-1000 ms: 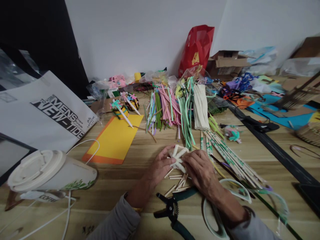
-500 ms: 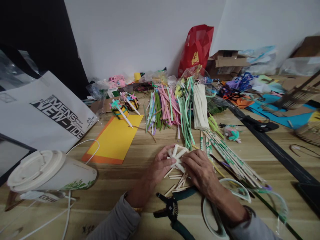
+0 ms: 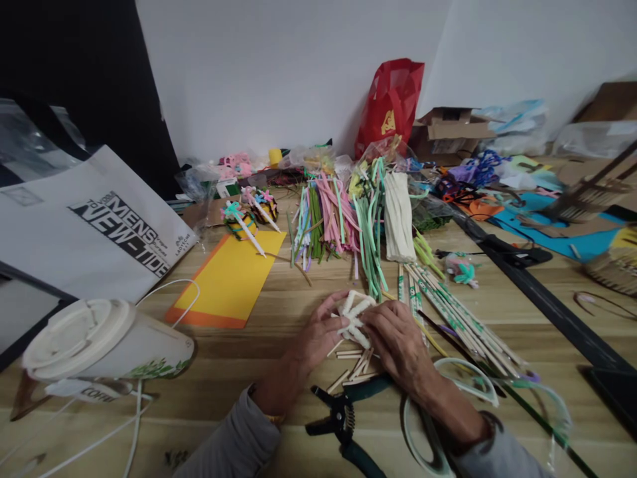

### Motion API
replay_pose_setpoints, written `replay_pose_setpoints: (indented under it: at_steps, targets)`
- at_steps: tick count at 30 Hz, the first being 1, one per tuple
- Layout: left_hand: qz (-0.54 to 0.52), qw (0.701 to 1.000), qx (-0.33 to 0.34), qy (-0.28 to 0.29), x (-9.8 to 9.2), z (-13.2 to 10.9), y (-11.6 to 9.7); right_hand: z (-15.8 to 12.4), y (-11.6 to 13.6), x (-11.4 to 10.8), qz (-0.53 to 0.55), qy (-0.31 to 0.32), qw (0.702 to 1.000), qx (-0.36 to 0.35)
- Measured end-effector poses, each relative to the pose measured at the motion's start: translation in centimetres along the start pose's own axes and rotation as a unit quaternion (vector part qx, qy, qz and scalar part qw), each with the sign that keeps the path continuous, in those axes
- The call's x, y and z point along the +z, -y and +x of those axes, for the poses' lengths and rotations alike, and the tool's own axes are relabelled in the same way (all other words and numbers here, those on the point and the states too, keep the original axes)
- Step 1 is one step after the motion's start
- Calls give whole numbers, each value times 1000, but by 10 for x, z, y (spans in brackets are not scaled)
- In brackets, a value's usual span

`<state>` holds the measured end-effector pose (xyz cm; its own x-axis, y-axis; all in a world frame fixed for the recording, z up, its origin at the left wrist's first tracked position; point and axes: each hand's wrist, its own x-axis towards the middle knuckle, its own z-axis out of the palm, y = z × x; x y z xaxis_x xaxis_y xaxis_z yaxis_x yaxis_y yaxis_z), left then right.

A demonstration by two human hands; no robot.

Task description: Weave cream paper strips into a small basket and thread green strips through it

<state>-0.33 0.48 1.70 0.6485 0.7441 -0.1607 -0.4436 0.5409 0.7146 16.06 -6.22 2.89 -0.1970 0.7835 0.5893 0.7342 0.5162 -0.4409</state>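
Note:
Between my two hands is a white spoked wheel shape (image 3: 353, 317), which looks made of fuzzy pipe cleaners. My left hand (image 3: 318, 332) grips its left side, thumb laid across the front near the hub. The fingers of my right hand (image 3: 395, 332) pinch its right edge; the fingertips are partly hidden. Just below lie several short cut sticks (image 3: 354, 364) on the wood. Dark-handled pruning shears (image 3: 341, 415) rest nearer to me, jaws apart. Under my right forearm is a pair of clear-framed glasses (image 3: 430, 438).
Bundles of coloured pipe cleaners (image 3: 336, 216) and a white bundle (image 3: 398, 216) lie ahead. Wrapped chopsticks (image 3: 462, 318) spread to the right. A yellow card (image 3: 233, 275), a tipped coffee cup (image 3: 124, 338) and a white paper bag (image 3: 99, 226) are left. A red bag (image 3: 393, 99) stands behind.
The view has shifted slightly, so the background sits a little lower. Both hands keep their hold on the white wheel shape, with only a slight shift of the fingers.

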Motion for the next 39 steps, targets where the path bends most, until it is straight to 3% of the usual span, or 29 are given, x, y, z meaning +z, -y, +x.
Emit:
replay_pose_setpoints:
  at_steps: [13, 33, 39]
  targets:
    - [7, 1000, 15, -5, -5, 3, 4, 1, -1, -2, -13, 35, 999, -19]
    - [-9, 1000, 4, 6, -4, 4, 8, -1, -1, 2, 29, -7, 999, 30]
    - [-12, 999, -5, 51, -10, 4, 5, 0, 2, 0, 17, -26, 999, 18]
